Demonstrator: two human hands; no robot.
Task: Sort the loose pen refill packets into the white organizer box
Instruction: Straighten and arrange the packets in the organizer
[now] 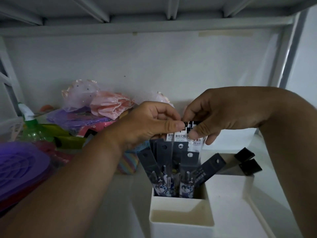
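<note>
Both hands were busy over the white organizer box (181,220), which stood on a shelf (123,194) inside a dim white cabinet. The left hand (151,124) pinched the top edge of a small bunch of white refill packets (184,134) between thumb and forefinger, and the right hand (214,115) pinched the same bunch from the other side – so each grip was closed on these packets. The bunch hung upright just above the middle compartment, and its lower end seemed to be hidden behind the dark packets (171,167) that already stood there.

As I judged it, the task was well advanced but not finished. Several dark packets stood upright in the middle compartment, one of them leaning to the right over the divider. Two more dark packet ends (247,160) showed from the far right compartment. The front compartment of the box held nothing that I could see. The white bunch was not yet released, so this step was only half done – it needed to go down fully between the others.

Whether more loose packets waited on the shelf I could not tell. To the left lay only other things: a green bottle (34,129), purple plastic lids (20,169) and pink fabric (109,105)
</note>
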